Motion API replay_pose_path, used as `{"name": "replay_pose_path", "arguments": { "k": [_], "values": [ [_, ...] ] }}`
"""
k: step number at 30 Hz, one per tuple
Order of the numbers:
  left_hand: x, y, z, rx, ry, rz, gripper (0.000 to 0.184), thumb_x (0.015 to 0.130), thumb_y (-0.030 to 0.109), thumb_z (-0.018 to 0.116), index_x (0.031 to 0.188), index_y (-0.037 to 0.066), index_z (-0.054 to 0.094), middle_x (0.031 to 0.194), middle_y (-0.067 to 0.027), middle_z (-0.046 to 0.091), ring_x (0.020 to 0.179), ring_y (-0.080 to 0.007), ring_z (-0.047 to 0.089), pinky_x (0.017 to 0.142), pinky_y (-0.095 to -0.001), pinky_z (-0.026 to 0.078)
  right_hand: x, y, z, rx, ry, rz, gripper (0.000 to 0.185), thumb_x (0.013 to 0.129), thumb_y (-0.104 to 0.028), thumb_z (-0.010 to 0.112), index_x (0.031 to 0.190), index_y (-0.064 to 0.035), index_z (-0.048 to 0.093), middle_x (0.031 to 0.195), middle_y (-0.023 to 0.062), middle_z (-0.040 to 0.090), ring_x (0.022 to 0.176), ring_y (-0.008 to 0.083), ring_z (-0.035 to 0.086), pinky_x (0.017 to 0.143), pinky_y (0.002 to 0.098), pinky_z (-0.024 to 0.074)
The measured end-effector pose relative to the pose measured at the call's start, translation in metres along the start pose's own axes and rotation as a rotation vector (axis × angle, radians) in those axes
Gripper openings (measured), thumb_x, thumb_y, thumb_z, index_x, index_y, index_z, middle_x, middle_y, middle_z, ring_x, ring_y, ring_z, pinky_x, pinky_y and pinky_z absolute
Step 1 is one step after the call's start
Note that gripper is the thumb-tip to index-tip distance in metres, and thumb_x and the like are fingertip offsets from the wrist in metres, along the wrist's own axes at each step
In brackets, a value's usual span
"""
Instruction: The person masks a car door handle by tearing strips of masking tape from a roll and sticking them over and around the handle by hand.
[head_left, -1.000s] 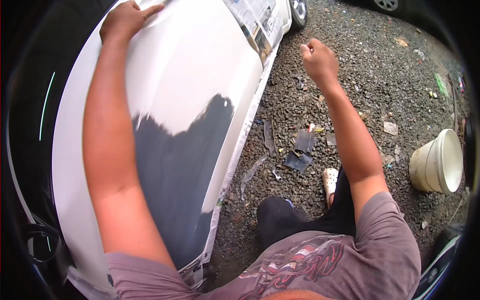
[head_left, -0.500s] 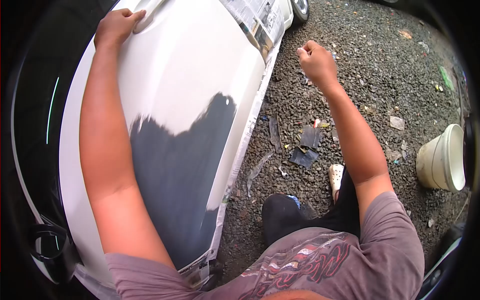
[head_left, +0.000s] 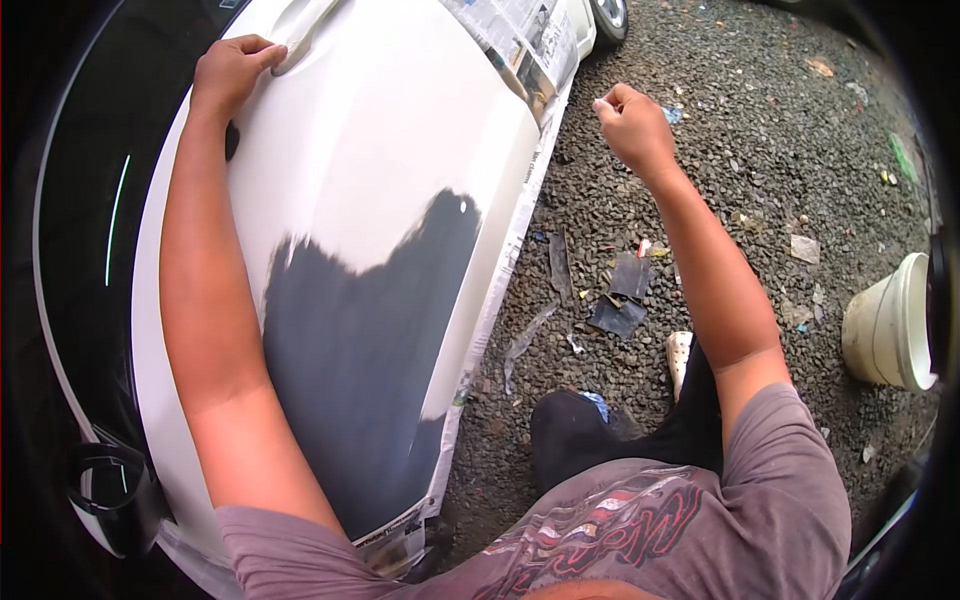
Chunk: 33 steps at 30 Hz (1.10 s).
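A white car door panel (head_left: 400, 120) fills the left half of the view, with a dark grey patch (head_left: 365, 320) across its lower part. My left hand (head_left: 237, 75) is over the panel at the upper left, fingertips drawn together beside the end of the door handle (head_left: 310, 30); anything between them is too small to tell. My right hand (head_left: 637, 128) is raised over the gravel, right of the panel, its fingers closed. A small whitish spot shows at its fingertips, but I cannot make out what it is.
Newspaper masking (head_left: 525, 45) lines the panel's edge near a wheel (head_left: 610, 18). Dark plastic scraps (head_left: 620, 315) lie on the gravel (head_left: 730, 110). A whitish bucket (head_left: 880, 325) stands at the right. A side mirror (head_left: 115, 495) is at the lower left.
My left hand has moved slightly down and left, and its stretched finger has drawn in toward the others. My right hand stays closed, slightly lower. The view has shifted a little.
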<state>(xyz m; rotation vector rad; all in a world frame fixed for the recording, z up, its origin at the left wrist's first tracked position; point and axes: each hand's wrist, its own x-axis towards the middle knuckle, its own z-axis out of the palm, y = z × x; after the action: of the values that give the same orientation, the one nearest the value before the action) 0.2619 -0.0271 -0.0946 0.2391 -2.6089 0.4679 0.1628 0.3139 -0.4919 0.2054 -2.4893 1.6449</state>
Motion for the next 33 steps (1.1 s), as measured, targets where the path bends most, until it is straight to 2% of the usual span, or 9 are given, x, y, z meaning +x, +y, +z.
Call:
{"name": "replay_pose_path", "arguments": {
  "k": [7,12,18,20,25,27,30,31,33],
  "values": [
    [-0.006,0.028,-0.001,0.108,0.049,-0.094,0.039,0.089,0.056,0.085,0.098,0.018,0.087,0.098,-0.0044,0.084,0.091,-0.0195,0.078,0.084,-0.0388,0.059,-0.006,-0.007,0.011,0.014,-0.031,-0.030,0.029,0.101,-0.037,0.070,0.104,-0.0089,0.075,0.104,0.0190,0.079,0.102,0.0412,0.075,0.089,0.0513,0.0563],
    [-0.013,0.056,0.004,0.251,0.069,-0.237,0.051,0.088,0.067,0.080,0.113,0.022,0.084,0.105,-0.0025,0.084,0.094,-0.0193,0.079,0.082,-0.0397,0.060,-0.005,-0.007,0.018,0.031,-0.031,-0.040,0.030,0.101,-0.038,0.070,0.104,-0.0076,0.074,0.104,0.0187,0.079,0.101,0.0404,0.075,0.089,0.0512,0.0562],
    [-0.021,0.024,0.025,0.131,0.126,-0.114,0.047,0.096,0.061,0.074,0.132,0.031,0.081,0.124,0.0016,0.082,0.111,-0.0208,0.076,0.092,-0.0365,0.060,-0.009,-0.012,0.013,0.085,-0.057,-0.005,0.029,0.101,-0.035,0.070,0.105,-0.0072,0.074,0.104,0.0186,0.079,0.101,0.0392,0.075,0.089,0.0499,0.0563],
    [-0.029,0.028,0.031,0.438,0.364,0.178,0.041,0.102,0.055,0.068,0.134,0.032,0.080,0.137,0.0066,0.077,0.124,-0.0204,0.069,0.092,-0.0370,0.061,-0.008,-0.014,0.014,0.115,-0.065,0.006,0.028,0.101,-0.035,0.070,0.105,-0.0071,0.075,0.104,0.0188,0.079,0.101,0.0393,0.075,0.089,0.0497,0.0563],
    [-0.035,0.026,0.051,0.668,0.413,0.259,0.043,0.108,0.048,0.061,0.143,0.025,0.075,0.144,0.0092,0.073,0.131,-0.0204,0.063,0.103,-0.0367,0.055,-0.009,-0.014,0.020,0.072,-0.073,-0.041,0.028,0.100,-0.034,0.070,0.106,-0.0066,0.075,0.105,0.0193,0.079,0.101,0.0400,0.075,0.090,0.0498,0.0563],
    [-0.036,0.028,0.053,0.635,0.344,0.257,0.059,0.105,0.056,0.063,0.153,0.021,0.065,0.153,0.0037,0.067,0.140,-0.0238,0.057,0.115,-0.0452,0.045,-0.010,-0.015,0.023,0.077,-0.078,-0.031,0.028,0.100,-0.034,0.070,0.106,-0.0067,0.075,0.105,0.0193,0.079,0.100,0.0400,0.075,0.090,0.0498,0.0562],
    [-0.036,0.030,0.046,0.635,0.291,0.165,0.050,0.112,0.048,0.056,0.159,0.030,0.060,0.159,0.0094,0.062,0.146,-0.0203,0.050,0.119,-0.0432,0.039,-0.010,-0.011,0.031,0.071,-0.062,-0.048,0.028,0.101,-0.033,0.070,0.106,-0.0057,0.075,0.098,0.0168,0.079,0.092,0.0350,0.075,0.086,0.0467,0.0566],
    [-0.033,0.025,0.039,0.591,0.298,0.173,0.065,0.108,0.058,0.059,0.164,0.026,0.053,0.164,0.0018,0.057,0.155,-0.0230,0.040,0.124,-0.0495,0.032,-0.011,-0.013,0.031,0.059,-0.040,-0.074,0.027,0.101,-0.031,0.071,0.105,-0.0047,0.076,0.091,0.0141,0.079,0.084,0.0300,0.076,0.082,0.0435,0.0570],
    [-0.038,0.016,0.032,0.605,0.429,0.119,0.073,0.105,0.063,0.061,0.166,0.024,0.050,0.166,-0.0022,0.055,0.157,-0.0249,0.038,0.124,-0.0527,0.030,-0.012,-0.013,0.030,0.061,-0.069,-0.064,0.028,0.101,-0.033,0.070,0.106,-0.0060,0.076,0.098,0.0168,0.079,0.092,0.0345,0.075,0.086,0.0465,0.0567]
  ]
}}
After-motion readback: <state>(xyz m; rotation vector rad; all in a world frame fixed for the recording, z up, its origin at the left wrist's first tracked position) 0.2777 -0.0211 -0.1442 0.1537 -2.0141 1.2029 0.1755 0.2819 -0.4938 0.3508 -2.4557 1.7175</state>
